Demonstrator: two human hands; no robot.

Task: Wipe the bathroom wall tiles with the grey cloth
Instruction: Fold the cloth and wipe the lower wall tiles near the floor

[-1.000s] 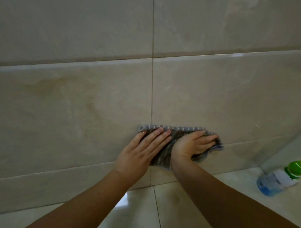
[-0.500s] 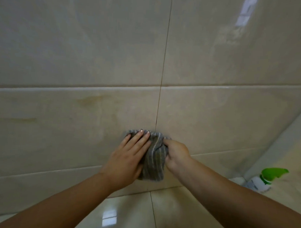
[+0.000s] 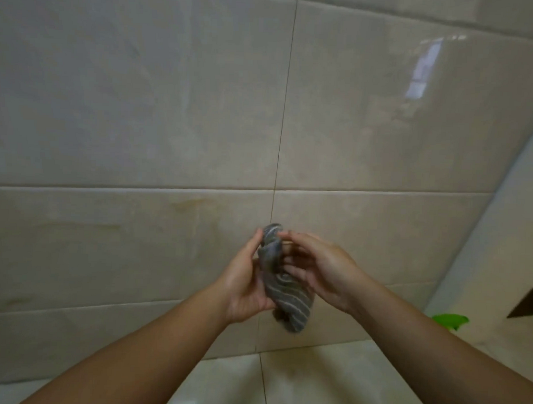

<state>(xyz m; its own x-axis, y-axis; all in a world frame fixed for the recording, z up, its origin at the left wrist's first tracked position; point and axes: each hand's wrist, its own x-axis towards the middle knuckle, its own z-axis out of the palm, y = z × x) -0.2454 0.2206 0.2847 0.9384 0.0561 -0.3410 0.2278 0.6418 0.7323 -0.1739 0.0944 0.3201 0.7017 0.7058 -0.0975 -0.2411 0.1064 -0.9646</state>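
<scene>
We see our left hand [image 3: 245, 287] and right hand [image 3: 323, 271] bare, and both forearms [image 3: 163, 343] bare too, from the wrists to the near edge of the view.

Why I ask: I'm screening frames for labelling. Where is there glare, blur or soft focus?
Head view: a bright reflection glares on the glossy beige wall tiles, upper right; the grey striped cloth smears with motion at its lower end; the green plastic bottle top at the right edge looks soft.

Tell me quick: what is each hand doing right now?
Left hand: holds the bunched grey cloth, away from the wall.
Right hand: pinches the top of the same cloth.
</scene>
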